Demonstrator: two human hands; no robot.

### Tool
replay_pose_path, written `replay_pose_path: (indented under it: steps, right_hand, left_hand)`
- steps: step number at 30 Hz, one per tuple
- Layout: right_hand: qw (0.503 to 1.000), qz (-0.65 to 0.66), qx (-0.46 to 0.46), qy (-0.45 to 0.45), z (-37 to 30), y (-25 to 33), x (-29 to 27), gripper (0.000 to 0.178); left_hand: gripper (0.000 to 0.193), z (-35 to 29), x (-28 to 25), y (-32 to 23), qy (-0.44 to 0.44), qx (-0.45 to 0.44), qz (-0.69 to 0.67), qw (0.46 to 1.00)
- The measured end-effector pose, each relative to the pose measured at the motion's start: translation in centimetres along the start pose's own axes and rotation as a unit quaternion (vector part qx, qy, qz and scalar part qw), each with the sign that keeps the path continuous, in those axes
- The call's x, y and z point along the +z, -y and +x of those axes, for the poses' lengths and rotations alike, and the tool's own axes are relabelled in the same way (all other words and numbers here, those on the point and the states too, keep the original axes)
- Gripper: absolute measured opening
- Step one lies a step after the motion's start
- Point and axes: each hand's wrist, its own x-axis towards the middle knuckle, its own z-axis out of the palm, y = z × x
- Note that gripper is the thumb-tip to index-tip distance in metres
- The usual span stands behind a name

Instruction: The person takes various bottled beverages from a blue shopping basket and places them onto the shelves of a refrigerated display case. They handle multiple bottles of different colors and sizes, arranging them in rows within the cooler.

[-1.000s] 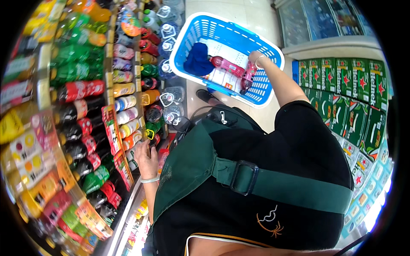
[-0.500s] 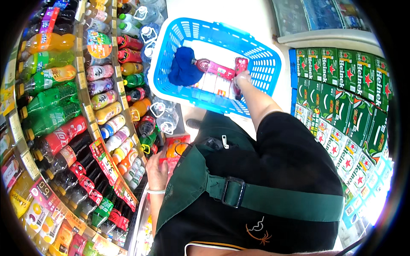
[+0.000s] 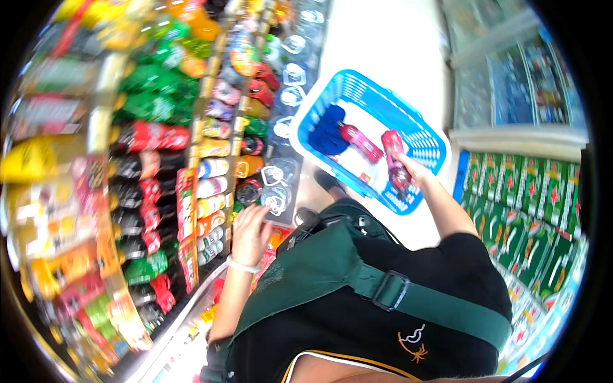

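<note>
Over the blue plastic basket [image 3: 408,110], my right hand [image 3: 416,171] grips a dark red drink bottle [image 3: 395,156] with a pink-red label. A second bottle of the same kind [image 3: 362,142] lies inside the basket, touching a dark blue cloth bundle [image 3: 329,132]. My left hand [image 3: 251,233] is empty, its fingers apart, beside the lower end of the drinks shelf [image 3: 227,127]. A white band circles that wrist.
Rows of soft drink bottles [image 3: 153,137] fill the shelving on my left. Large clear jugs with handles [image 3: 278,175] stand along its edge on the floor. Stacked green beverage cartons [image 3: 523,191] and a glass-fronted cooler [image 3: 511,70] line the right side.
The whole view has swung left, and the shelves blur. The bottle in my right hand has tilted and shows more clearly. My left hand has lifted off the red packaging, with fingers spread.
</note>
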Motion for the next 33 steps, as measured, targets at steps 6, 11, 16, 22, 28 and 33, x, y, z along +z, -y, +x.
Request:
replay_pose_path:
  steps: [6,11,16,22,28,33]
  right_hand:
    - [0.919,-0.192,-0.074,0.337,-12.8,8.9,13.4,0.053]
    - [0.733,-0.369,-0.133,0.556,-19.8,11.9,25.3,0.061]
    - [0.592,-0.353,-0.347,0.636,-28.4,13.2,31.8,0.095]
    - [0.253,-0.327,-0.841,0.349,-38.9,9.8,38.7,0.046]
    - [0.249,-0.376,-0.817,0.360,-45.6,10.8,48.2,0.035]
    - [0.251,-0.367,-0.836,0.321,-46.2,11.0,53.0,0.042]
  left_hand:
    - [0.055,3.6,-4.8,-5.9,-0.135,0.194,0.123,0.964]
    - [0.047,1.9,-9.4,-7.1,-0.276,0.223,0.197,0.914]
    - [0.065,-4.2,-15.2,-5.3,-0.444,0.110,0.161,0.875]
    - [0.070,-8.2,-18.9,-3.9,-0.609,0.062,0.127,0.780]
    - [0.067,-10.6,-22.1,-3.1,-0.698,-0.033,0.071,0.712]
    - [0.044,-12.4,-19.5,-2.5,-0.609,-0.096,0.276,0.738]
